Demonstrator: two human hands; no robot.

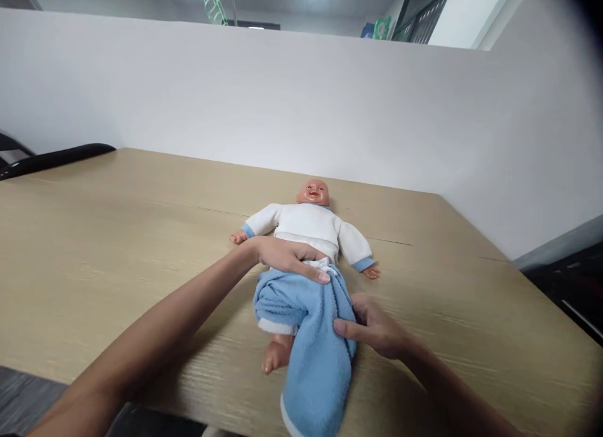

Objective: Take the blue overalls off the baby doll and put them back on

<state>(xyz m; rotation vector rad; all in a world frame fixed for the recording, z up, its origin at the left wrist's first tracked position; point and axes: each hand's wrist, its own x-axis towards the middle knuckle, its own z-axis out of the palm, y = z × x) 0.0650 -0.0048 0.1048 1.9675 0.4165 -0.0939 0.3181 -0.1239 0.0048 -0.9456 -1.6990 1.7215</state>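
Observation:
A baby doll (314, 192) lies on its back on the table, head at the far side, in a white top (308, 222) with blue cuffs. Blue fleecy pants (319, 355) with white trim cover its lower body. One bare foot (277, 353) sticks out of the pant leg on the left; the other leg hangs long and flat towards me, its foot hidden. At the waistband, my left hand (289, 256) is closed on the pants, thumb on the outside and fingers partly hidden. My right hand (372, 327) grips the side of the longer leg between thumb and fingers.
The wooden table (141, 236) has thin seams across its top. A white partition (264, 104) rises behind it and continues on the right. Black chair parts (61, 159) show at the far left, and a dark object (570, 286) stands at the right edge.

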